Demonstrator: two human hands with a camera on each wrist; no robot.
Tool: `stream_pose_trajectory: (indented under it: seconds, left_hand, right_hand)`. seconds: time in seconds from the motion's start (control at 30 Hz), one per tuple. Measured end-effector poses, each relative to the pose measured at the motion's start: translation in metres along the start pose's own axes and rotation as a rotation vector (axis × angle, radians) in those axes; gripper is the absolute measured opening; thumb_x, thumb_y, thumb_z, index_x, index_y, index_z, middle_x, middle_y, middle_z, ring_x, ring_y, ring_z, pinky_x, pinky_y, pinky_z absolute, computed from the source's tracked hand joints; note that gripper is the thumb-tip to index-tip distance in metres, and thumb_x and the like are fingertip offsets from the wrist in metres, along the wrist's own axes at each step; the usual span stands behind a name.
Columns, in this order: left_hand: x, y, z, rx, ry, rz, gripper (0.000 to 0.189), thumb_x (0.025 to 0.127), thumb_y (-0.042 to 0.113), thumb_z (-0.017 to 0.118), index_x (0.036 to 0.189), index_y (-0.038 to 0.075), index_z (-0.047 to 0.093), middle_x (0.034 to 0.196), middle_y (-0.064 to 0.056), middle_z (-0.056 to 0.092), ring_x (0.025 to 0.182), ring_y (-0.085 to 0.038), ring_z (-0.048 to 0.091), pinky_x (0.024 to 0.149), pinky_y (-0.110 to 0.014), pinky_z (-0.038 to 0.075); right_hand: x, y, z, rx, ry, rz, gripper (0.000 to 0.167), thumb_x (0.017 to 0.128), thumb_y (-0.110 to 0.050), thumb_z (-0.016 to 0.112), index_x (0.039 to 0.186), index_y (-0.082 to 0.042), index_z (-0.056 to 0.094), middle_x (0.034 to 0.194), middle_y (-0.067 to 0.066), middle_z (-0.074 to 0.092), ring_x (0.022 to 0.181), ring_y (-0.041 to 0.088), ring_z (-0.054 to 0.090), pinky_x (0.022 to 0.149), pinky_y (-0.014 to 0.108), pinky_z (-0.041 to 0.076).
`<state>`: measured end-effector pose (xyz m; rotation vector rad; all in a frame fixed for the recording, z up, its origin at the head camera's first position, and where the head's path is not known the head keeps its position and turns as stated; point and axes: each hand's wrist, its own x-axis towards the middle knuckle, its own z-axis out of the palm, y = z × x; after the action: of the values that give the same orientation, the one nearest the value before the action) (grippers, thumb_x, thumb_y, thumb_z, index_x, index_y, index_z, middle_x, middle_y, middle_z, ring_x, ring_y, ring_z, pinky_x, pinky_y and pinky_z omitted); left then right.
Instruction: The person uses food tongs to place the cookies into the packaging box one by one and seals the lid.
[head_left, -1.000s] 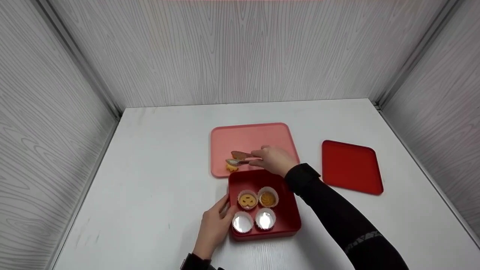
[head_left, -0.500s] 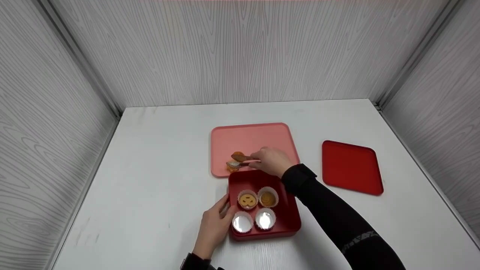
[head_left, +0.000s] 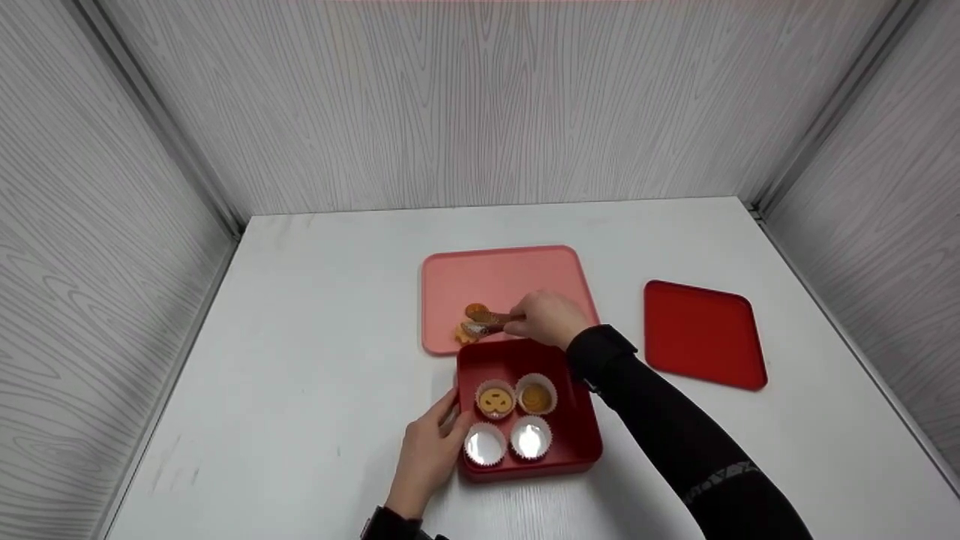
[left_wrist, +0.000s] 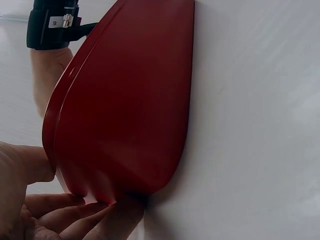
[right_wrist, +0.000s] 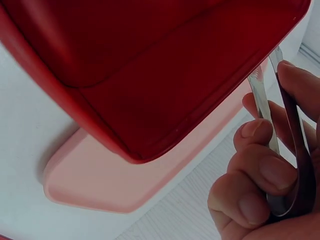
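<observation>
- Below the centre of the head view, toward six o'clock, I log one red box [head_left: 576, 442] standing on a white table [head_left: 322, 337].
- Inside it, four paper cups [head_left: 485, 445] in a cluster: at eleven o'clock, one holding a round cookie [head_left: 495, 402]; at one o'clock, one holding a swirl cookie [head_left: 535, 399]; at four and eight o'clock, two showing shiny bottoms.
- Left hand [head_left: 429, 454]: grasping the box's nine o'clock wall, thumb at the rim.
- Right hand [head_left: 553, 320]: gripping metal tongs [head_left: 491, 318], tips toward nine o'clock, over the pink tray [head_left: 510, 274] at the box's twelve o'clock.
- Beside the tips, on that tray, an orange-brown cookie [head_left: 475, 308] at nine o'clock and a yellow cookie [head_left: 463, 337] at eight; contact I cannot tell.
- Red tray [head_left: 705, 335]: two o'clock from the box, apart.
- Left wrist view: outer box wall, the fingers on it at seven o'clock; dark wristband [left_wrist: 42, 35] at ten.
- Right wrist view: tongs at four o'clock, arms apart, ends partly hidden past the box edge.
</observation>
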<state>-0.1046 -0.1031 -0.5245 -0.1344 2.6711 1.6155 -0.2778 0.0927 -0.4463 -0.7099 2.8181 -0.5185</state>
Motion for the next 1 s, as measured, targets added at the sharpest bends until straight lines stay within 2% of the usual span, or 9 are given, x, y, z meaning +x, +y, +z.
stream_pose_trajectory:
  seconds: [0.17,0.3,0.43,0.57,0.77,1.0]
  left_hand:
    - [0.000,-0.001,0.000,-0.023,-0.007,0.001,0.054,0.102,0.029,0.063,0.149,0.004,0.052,0.142,-0.018,0.060,0.130,-0.034,0.059,0.112,-0.050,0.044]
    - [-0.001,-0.001,0.000,-0.031,-0.008,0.012,0.054,0.102,0.027,0.063,0.149,0.003,0.052,0.141,-0.020,0.060,0.125,-0.034,0.062,0.111,-0.050,0.045]
    - [-0.001,0.000,0.000,-0.021,-0.006,0.015,0.054,0.102,0.029,0.063,0.149,0.003,0.052,0.142,-0.020,0.060,0.123,-0.033,0.064,0.109,-0.049,0.047]
    - [-0.001,0.001,0.001,-0.010,-0.007,0.023,0.055,0.102,0.029,0.063,0.149,0.003,0.052,0.143,-0.021,0.058,0.119,-0.034,0.066,0.106,-0.048,0.050]
    - [-0.002,0.001,0.002,-0.010,-0.006,0.037,0.056,0.102,0.029,0.064,0.149,0.002,0.052,0.142,-0.022,0.059,0.121,-0.034,0.066,0.106,-0.049,0.050]
    - [-0.001,0.000,0.003,-0.008,-0.002,0.021,0.055,0.102,0.030,0.063,0.150,0.004,0.052,0.142,-0.019,0.060,0.124,-0.034,0.064,0.110,-0.050,0.046]
  right_hand:
    - [0.003,0.002,-0.001,0.027,-0.054,0.048,0.025,0.097,-0.035,0.071,0.095,-0.013,0.084,0.079,0.000,0.074,0.064,0.013,0.053,0.064,0.028,0.044]
    - [0.004,0.002,-0.001,0.070,-0.070,0.047,0.024,0.096,-0.035,0.072,0.100,-0.014,0.084,0.088,0.000,0.078,0.071,0.013,0.061,0.070,0.028,0.050]
    - [0.002,0.003,-0.001,0.109,-0.052,0.009,0.023,0.095,-0.032,0.074,0.105,-0.013,0.083,0.098,0.002,0.079,0.079,0.015,0.065,0.077,0.032,0.053]
    - [0.001,0.004,0.000,0.124,-0.036,-0.013,0.023,0.096,-0.031,0.073,0.106,-0.013,0.083,0.102,0.003,0.079,0.078,0.014,0.062,0.074,0.029,0.049]
    - [-0.002,0.014,-0.004,0.149,0.025,-0.040,0.022,0.097,-0.029,0.072,0.105,-0.012,0.083,0.097,0.004,0.079,0.067,0.014,0.051,0.063,0.027,0.038]
    - [-0.008,0.033,-0.013,0.241,0.061,-0.022,0.022,0.097,-0.027,0.072,0.104,-0.009,0.083,0.096,0.003,0.078,0.070,0.017,0.052,0.065,0.030,0.042]
